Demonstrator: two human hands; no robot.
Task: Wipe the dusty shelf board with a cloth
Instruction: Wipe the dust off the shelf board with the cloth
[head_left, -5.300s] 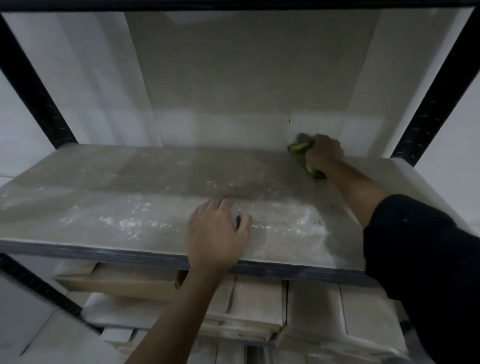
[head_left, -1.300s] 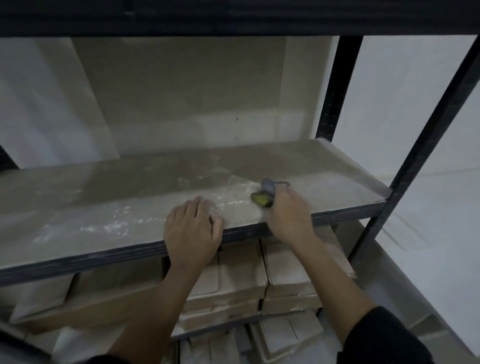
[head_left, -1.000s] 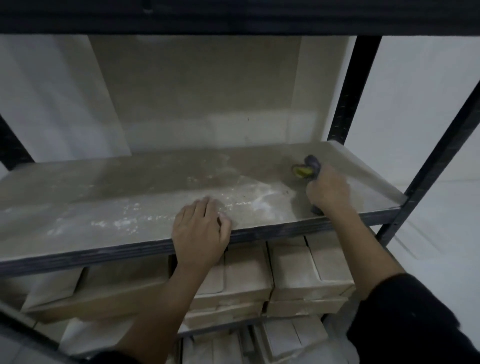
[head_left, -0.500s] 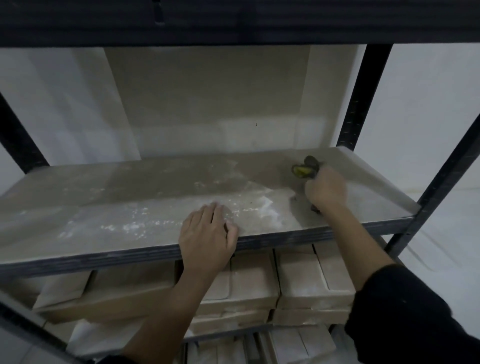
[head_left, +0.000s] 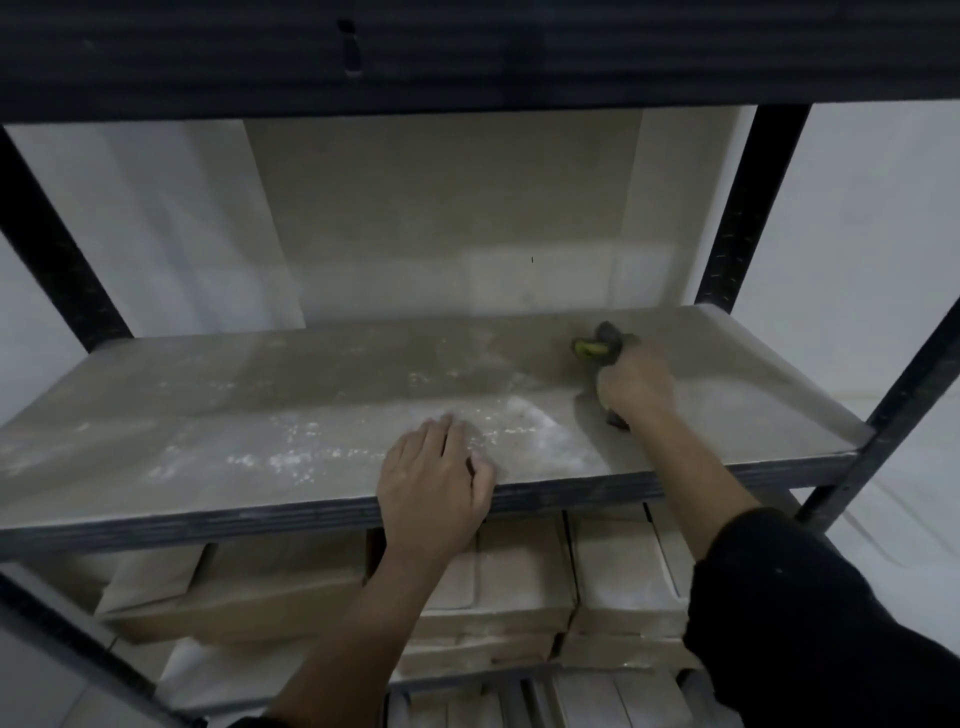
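A grey shelf board spans the black metal rack, with white dust streaked along its front half. My right hand is shut on a dark grey and yellow cloth, pressing it on the board's right rear part. Most of the cloth is hidden under the hand. My left hand lies flat on the board's front edge near the middle, fingers spread over the dust and holding nothing.
Black rack uprights stand at the right and left. A dark upper shelf hangs close overhead. Stacked cardboard boxes fill the shelf below. Pale walls close in behind and to the right.
My right hand swept the cloth from the board's front edge back toward the right rear. My left hand stayed on the front edge. The view tilted slightly.
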